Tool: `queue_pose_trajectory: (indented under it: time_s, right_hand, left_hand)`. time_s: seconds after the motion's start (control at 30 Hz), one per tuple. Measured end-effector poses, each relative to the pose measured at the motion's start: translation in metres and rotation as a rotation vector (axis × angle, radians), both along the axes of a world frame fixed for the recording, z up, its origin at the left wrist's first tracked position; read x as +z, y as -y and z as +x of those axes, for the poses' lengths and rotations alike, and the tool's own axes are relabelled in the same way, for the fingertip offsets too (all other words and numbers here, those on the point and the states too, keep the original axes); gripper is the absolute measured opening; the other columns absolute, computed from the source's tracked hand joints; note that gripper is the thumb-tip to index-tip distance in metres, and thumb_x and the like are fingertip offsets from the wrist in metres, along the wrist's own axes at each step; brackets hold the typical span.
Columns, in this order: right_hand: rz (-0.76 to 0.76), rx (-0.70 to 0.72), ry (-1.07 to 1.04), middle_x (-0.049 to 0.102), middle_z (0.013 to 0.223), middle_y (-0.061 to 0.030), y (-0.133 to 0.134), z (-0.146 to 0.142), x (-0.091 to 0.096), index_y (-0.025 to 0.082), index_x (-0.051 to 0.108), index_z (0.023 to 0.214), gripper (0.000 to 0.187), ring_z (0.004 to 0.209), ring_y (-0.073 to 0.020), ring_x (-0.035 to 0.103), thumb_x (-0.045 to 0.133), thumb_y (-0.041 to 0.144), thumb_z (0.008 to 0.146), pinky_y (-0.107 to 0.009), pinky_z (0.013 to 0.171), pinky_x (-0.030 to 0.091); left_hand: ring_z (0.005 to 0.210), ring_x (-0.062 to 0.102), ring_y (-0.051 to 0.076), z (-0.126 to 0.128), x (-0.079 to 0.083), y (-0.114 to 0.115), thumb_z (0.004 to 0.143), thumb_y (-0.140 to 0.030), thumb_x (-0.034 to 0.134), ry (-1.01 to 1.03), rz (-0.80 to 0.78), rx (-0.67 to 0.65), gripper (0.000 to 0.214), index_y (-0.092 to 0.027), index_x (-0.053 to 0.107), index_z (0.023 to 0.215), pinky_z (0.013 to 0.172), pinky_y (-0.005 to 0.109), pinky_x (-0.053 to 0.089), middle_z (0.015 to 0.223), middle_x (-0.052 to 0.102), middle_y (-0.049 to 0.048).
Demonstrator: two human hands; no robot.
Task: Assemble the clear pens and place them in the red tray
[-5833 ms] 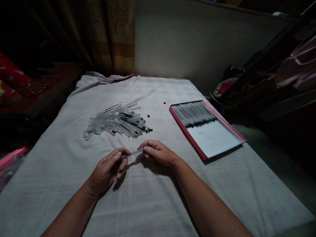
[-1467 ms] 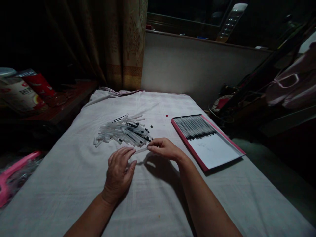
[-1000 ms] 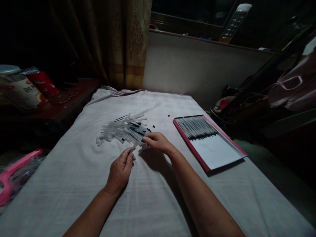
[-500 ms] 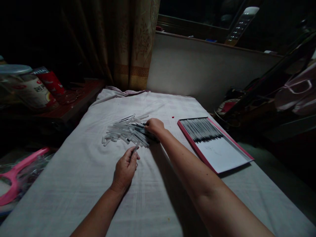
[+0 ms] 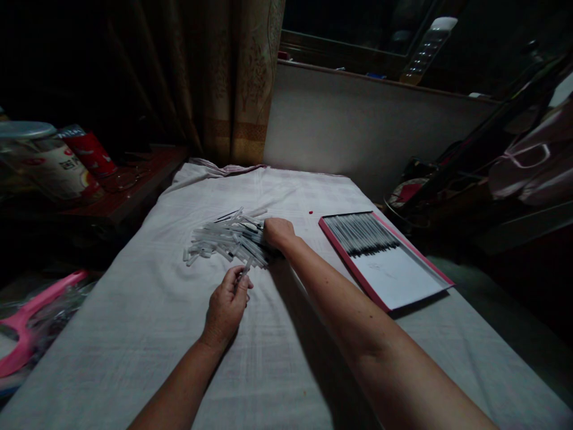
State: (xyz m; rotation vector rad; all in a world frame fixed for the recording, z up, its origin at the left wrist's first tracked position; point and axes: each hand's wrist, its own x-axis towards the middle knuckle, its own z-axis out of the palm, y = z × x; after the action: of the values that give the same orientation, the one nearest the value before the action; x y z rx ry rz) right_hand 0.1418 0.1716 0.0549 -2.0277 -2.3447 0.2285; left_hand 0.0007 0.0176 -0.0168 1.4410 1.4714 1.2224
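Note:
A loose heap of clear pen tubes [image 5: 224,237], some with black tips, lies on the white cloth [image 5: 134,322]. My left hand [image 5: 227,304] rests on the cloth just in front of the heap, fingers pinched round one clear pen tube [image 5: 244,270] that points up toward the heap. My right hand [image 5: 277,232] reaches forward onto the heap's right end, fingers curled down among the tubes; what they hold is hidden. A red-edged tray [image 5: 418,292] to the right carries a neat row of pens [image 5: 362,234] at its far end.
A small red bit [image 5: 310,212] lies on the cloth between heap and tray. A dark side table with a lidded jar [image 5: 42,161] and a red packet [image 5: 92,154] stands at the left. A pink plastic item [image 5: 27,310] lies lower left. Curtain and wall are behind.
My right hand let go of the tube both hands held and reached forward onto the heap. My left hand kept the tube and stayed put. The view tilted up.

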Motion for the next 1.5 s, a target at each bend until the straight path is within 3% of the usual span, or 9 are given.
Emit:
queue_pose_trajectory:
  time_s: [0.13, 0.23, 0.33, 0.4, 0.47, 0.67, 0.87, 1.5]
  right_hand:
    - [0.123, -0.065, -0.106, 0.074, 0.111, -0.0155, 0.02, 0.023, 0.004, 0.018, 0.071, 0.112, 0.033, 0.103, -0.0269, 0.069, 0.043, 0.027, 0.096, -0.035, 0.083, 0.05]
    - [0.209, -0.148, -0.56, 0.076, 0.096, -0.0083, 0.041, 0.05, 0.002, 0.02, 0.072, 0.096, 0.022, 0.09, -0.0212, 0.069, 0.053, 0.027, 0.088, -0.031, 0.079, 0.05]
    - [0.185, -0.211, -1.117, 0.07, 0.076, -0.0027, 0.065, 0.077, 0.002, 0.019, 0.069, 0.08, 0.013, 0.069, -0.0148, 0.063, 0.066, 0.03, 0.074, -0.026, 0.065, 0.047]
    - [0.129, -0.235, -1.351, 0.064, 0.065, 0.001, 0.078, 0.091, 0.007, 0.018, 0.067, 0.075, 0.021, 0.056, -0.0112, 0.053, 0.073, 0.036, 0.065, -0.024, 0.053, 0.04]
    - [0.065, -0.221, -1.452, 0.06, 0.061, 0.0024, 0.088, 0.098, 0.017, 0.018, 0.068, 0.073, 0.028, 0.051, -0.0088, 0.046, 0.076, 0.042, 0.061, -0.022, 0.048, 0.032]
    - [-0.018, -0.091, -1.436, 0.061, 0.059, 0.0013, 0.099, 0.095, 0.038, 0.016, 0.069, 0.07, 0.029, 0.051, -0.0078, 0.046, 0.073, 0.045, 0.066, -0.023, 0.049, 0.034]
    - [-0.104, -0.037, -1.424, 0.062, 0.061, 0.0003, 0.097, 0.082, 0.031, 0.017, 0.068, 0.071, 0.029, 0.055, -0.01, 0.052, 0.073, 0.045, 0.068, -0.023, 0.05, 0.039]
    - [-0.115, -0.012, -1.399, 0.065, 0.062, -0.0006, 0.099, 0.08, 0.031, 0.017, 0.069, 0.072, 0.026, 0.055, -0.0101, 0.053, 0.071, 0.042, 0.071, -0.023, 0.05, 0.04]
  left_hand:
    - [0.058, 0.064, 0.014, -0.001, -0.002, 0.001, 0.091, -0.047, 0.051, -0.035, 0.046, 0.022, 0.035, -0.022, 0.063, 0.111, 0.056, 0.026, 0.053, 0.079, 0.07, 0.0009]
    - [0.078, 0.07, 0.018, -0.003, -0.002, 0.001, 0.091, -0.043, 0.053, -0.147, 0.192, 0.054, 0.031, -0.023, 0.069, 0.108, 0.073, 0.031, 0.058, 0.09, 0.073, 0.0039]
    - [0.092, 0.07, 0.02, -0.004, 0.001, 0.002, 0.093, -0.039, 0.053, -0.26, 0.329, 0.056, 0.028, -0.023, 0.072, 0.104, 0.087, 0.034, 0.057, 0.097, 0.074, 0.0048]
    - [0.093, 0.07, 0.02, -0.005, 0.003, 0.002, 0.094, -0.039, 0.052, -0.314, 0.363, 0.065, 0.028, -0.023, 0.073, 0.104, 0.088, 0.036, 0.057, 0.097, 0.074, 0.0048]
    - [0.093, 0.071, 0.021, -0.006, 0.005, 0.003, 0.094, -0.04, 0.052, -0.353, 0.367, 0.073, 0.029, -0.022, 0.073, 0.105, 0.087, 0.036, 0.057, 0.099, 0.074, 0.0049]
    - [0.095, 0.07, 0.021, -0.007, 0.008, 0.003, 0.094, -0.042, 0.051, -0.379, 0.364, 0.073, 0.032, -0.021, 0.073, 0.105, 0.087, 0.035, 0.057, 0.1, 0.075, 0.0055]
    - [0.094, 0.069, 0.021, -0.006, 0.007, 0.003, 0.093, -0.042, 0.052, -0.364, 0.331, 0.066, 0.031, -0.022, 0.073, 0.105, 0.088, 0.034, 0.055, 0.1, 0.075, 0.0051]
    - [0.094, 0.069, 0.021, -0.006, 0.007, 0.004, 0.092, -0.042, 0.052, -0.354, 0.278, 0.047, 0.032, -0.021, 0.073, 0.103, 0.088, 0.034, 0.054, 0.098, 0.074, 0.006]
